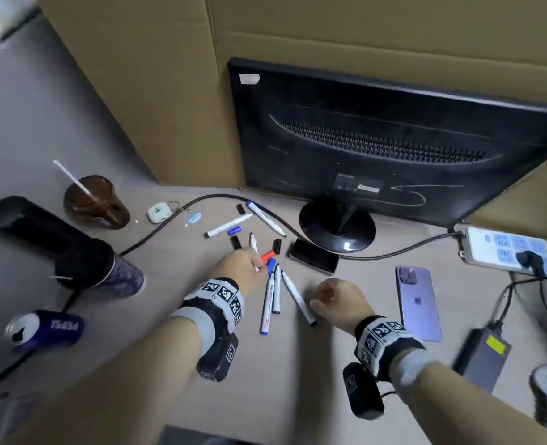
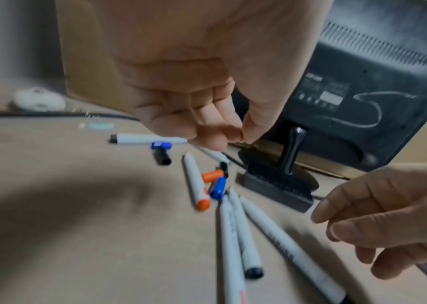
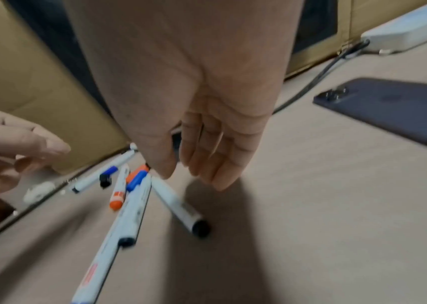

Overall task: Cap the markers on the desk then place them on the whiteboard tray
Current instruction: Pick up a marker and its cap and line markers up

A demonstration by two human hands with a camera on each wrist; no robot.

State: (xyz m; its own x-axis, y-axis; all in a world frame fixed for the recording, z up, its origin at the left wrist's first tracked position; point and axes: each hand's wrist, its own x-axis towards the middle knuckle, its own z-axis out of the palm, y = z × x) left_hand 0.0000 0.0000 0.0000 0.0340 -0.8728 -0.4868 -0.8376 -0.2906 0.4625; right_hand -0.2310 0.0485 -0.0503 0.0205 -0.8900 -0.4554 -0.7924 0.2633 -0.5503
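Markers [image 1: 277,289] uncapped, scattered among caps [image 1: 268,255]

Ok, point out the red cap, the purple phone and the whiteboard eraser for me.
red cap [image 1: 268,255], head view, middle of the cap.
purple phone [image 1: 419,305], head view, centre of its back.
whiteboard eraser [image 1: 314,259], head view, middle of its dark top face.

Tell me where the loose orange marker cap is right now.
In the head view the orange cap lies on the desk just past the left hand, touching a blue cap, left of the black eraser.
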